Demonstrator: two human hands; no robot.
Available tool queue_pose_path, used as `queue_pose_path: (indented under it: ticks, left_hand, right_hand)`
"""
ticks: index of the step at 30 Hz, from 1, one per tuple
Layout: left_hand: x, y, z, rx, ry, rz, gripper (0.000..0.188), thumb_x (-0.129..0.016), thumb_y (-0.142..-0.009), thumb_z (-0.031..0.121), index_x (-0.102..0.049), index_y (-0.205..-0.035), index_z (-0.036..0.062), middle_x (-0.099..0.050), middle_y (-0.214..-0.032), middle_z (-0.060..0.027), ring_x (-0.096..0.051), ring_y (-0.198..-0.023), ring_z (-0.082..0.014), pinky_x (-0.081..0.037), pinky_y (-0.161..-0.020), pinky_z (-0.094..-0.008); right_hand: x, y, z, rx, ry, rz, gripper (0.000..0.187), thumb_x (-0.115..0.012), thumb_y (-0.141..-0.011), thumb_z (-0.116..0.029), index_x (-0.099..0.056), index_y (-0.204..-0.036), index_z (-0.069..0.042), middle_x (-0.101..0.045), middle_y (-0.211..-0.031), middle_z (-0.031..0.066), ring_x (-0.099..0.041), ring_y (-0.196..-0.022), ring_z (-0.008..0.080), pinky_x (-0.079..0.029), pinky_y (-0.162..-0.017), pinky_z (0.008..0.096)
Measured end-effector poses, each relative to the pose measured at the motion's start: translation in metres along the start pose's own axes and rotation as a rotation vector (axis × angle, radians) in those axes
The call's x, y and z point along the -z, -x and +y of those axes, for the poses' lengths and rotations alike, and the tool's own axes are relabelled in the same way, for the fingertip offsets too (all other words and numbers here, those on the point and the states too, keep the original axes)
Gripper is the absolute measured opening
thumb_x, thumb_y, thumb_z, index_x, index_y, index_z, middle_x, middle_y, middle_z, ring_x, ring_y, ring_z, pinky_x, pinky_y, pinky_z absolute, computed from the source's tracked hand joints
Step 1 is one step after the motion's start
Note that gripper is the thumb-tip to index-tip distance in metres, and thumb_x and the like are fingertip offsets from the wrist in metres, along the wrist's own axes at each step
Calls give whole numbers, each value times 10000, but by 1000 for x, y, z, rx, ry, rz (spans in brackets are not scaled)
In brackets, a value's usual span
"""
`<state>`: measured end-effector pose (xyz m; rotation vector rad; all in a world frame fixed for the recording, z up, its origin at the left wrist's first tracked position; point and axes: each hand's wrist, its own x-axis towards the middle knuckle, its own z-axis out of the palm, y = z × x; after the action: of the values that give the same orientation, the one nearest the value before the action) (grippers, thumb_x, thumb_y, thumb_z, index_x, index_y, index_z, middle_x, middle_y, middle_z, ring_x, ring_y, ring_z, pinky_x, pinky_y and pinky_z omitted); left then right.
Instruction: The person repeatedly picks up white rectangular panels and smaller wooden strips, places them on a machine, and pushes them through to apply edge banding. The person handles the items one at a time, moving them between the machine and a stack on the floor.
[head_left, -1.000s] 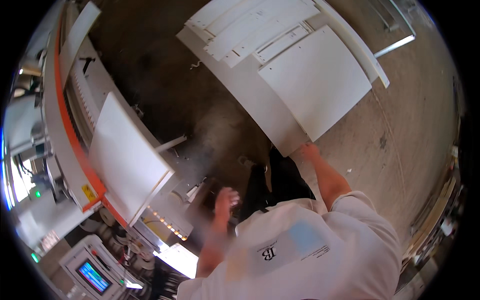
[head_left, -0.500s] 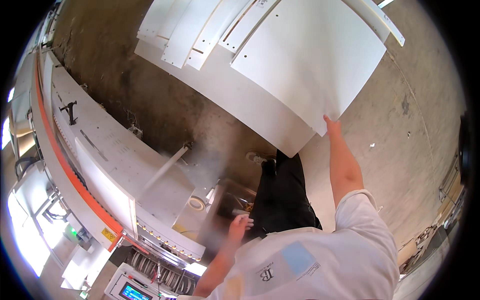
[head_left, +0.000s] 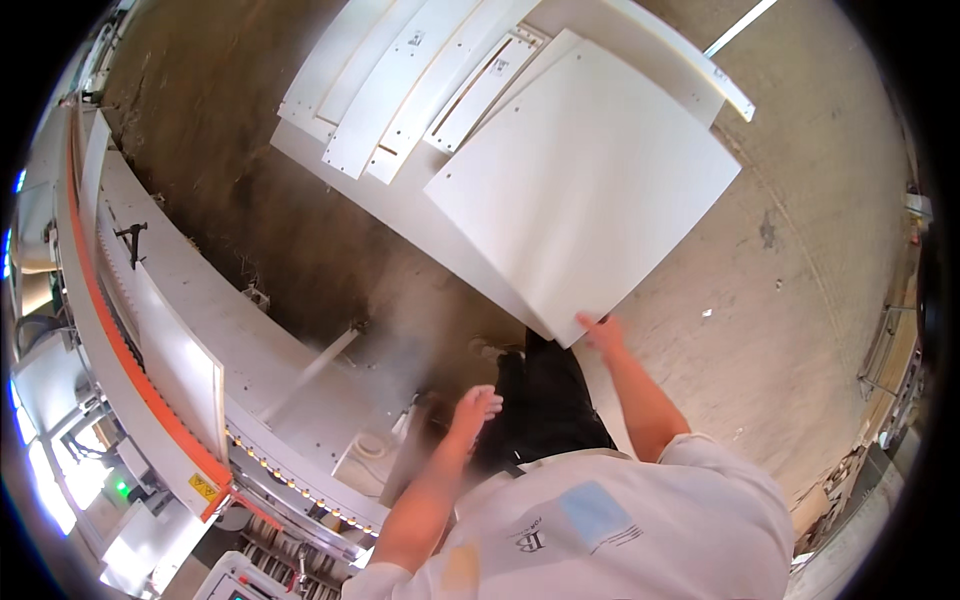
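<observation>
My right hand (head_left: 603, 335) grips the near corner of a large white panel (head_left: 610, 180), thumb on top and fingers beneath the edge. That panel lies askew over a stack, with small dark holes near its far and left corners. Under it sits a larger white board (head_left: 400, 215). My left hand (head_left: 477, 410) hangs in front of my dark trousers, apart from the panel, its fingers loosely bent with nothing in them.
Several narrow white boards (head_left: 400, 80) lie at the far side of the stack. On the left runs a long machine with an orange strip (head_left: 150, 385), a white panel (head_left: 180, 350) standing along it. A tape roll (head_left: 370, 448) rests near its table edge.
My right hand has pulled the large panel toward me and to the left, turning it on the stack. My left hand has risen slightly. The view has shifted too.
</observation>
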<state>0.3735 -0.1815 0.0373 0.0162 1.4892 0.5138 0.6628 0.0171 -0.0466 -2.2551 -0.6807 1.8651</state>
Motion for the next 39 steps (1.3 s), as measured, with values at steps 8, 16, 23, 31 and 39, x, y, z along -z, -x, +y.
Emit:
queue_pose_path:
  ticks: [8,16,23,31,39]
  left_hand:
    - [-7,-99,-34,-151,61,159,484,-504,-1027,429,-574,-1286,26,-645,-1269,-167,-636,-1116,-301,-497,-962,-406]
    - [77,-9,-71,-65,194,222,609,-445,-1068,465,-501,-1406,-39,-605,-1338,-158,-593,-1200,-262,-465,-1048,-402]
    - [139,50,-89,17,278,242,581,-503,-1039,475,-607,-1302,-33,-679,-1208,-155,-656,-1085,-275,-509,-965,-434]
    - [170,111,-131,-184,-552,687,274,-488,-990,268,-616,-1066,37,-690,-1010,-242,-693,-925,-408,-554,-794,-512]
    - [161,273,-153,-160,-368,1054,189,-525,-946,215,-540,-1096,101,-622,-1034,-191,-649,-1004,-404,-548,-796,-507]
  right_hand:
    - [-72,149,36,-266,-102,-486,337,-734,-927,-322,-646,-1097,-45,-675,-896,42,-673,-777,204,-564,-673,331]
    - [20,120,-101,821,927,285,431,-715,-840,-470,-711,-1075,-109,-730,-964,118,-675,-965,324,-531,-849,454]
    - [220,-61,-75,280,852,271,715,-592,-905,-619,-639,-1319,-39,-579,-1402,233,-524,-1331,379,-421,-1087,483]
    - [123,32,-60,392,783,234,739,-538,-947,-585,-660,-1197,99,-681,-1203,265,-644,-1137,375,-483,-958,457]
    - [2,137,-78,495,374,39,599,-626,-938,-526,-725,-975,64,-688,-873,54,-575,-780,151,-492,-726,347]
